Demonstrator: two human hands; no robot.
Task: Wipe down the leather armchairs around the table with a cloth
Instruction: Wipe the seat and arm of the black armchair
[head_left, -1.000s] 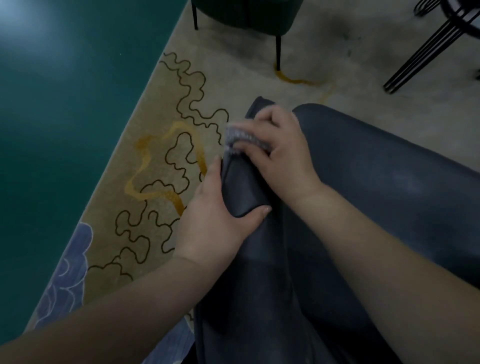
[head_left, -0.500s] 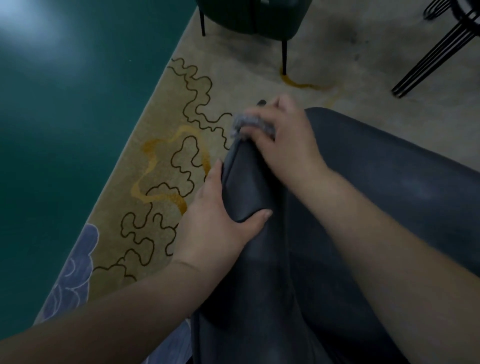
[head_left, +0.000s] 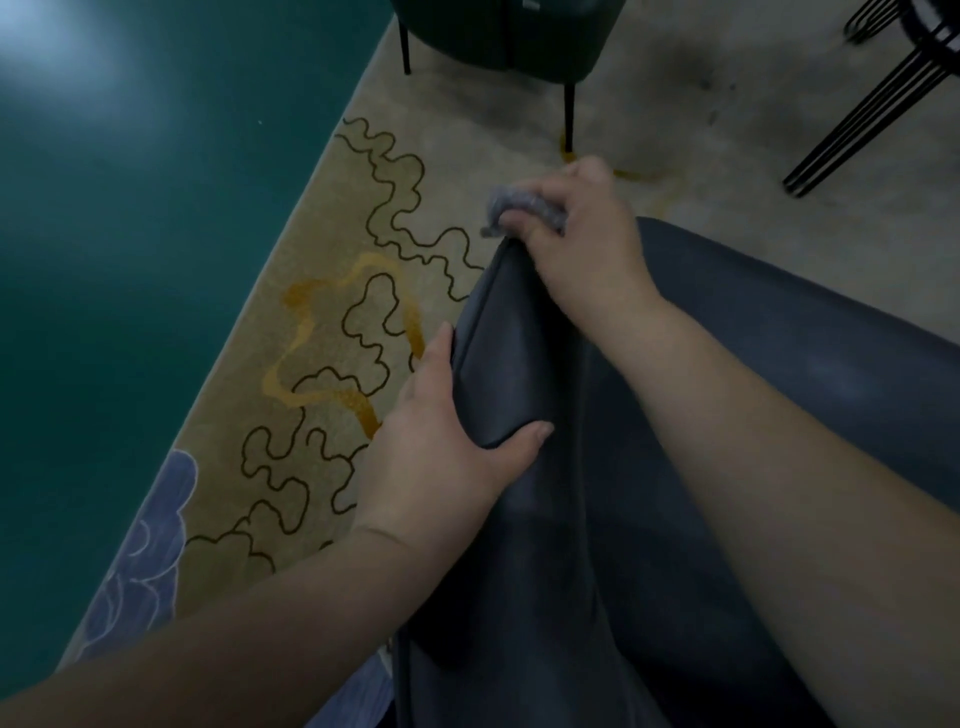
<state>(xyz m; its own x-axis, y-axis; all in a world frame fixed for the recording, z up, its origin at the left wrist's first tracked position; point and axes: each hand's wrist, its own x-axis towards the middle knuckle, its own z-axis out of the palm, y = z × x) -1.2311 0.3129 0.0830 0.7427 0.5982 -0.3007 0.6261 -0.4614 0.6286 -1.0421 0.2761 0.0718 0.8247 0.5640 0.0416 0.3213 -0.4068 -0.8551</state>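
Beige rug with wavy lines lies beside a green floor, and a dark armchair fills the lower right. On its arm, the left hand grips the leather, thumb on top. The right hand pinches a grey cloth at the arm's far tip; a second chair stands further off.

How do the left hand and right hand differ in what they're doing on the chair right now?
The right hand grips a bunched grey cloth at the far tip of the dark leather armchair; the left hand holds no cloth. The left hand sits nearer the camera, its thumb across the leather edge, the rest wrapped round the outer side. Both are on the same edge.
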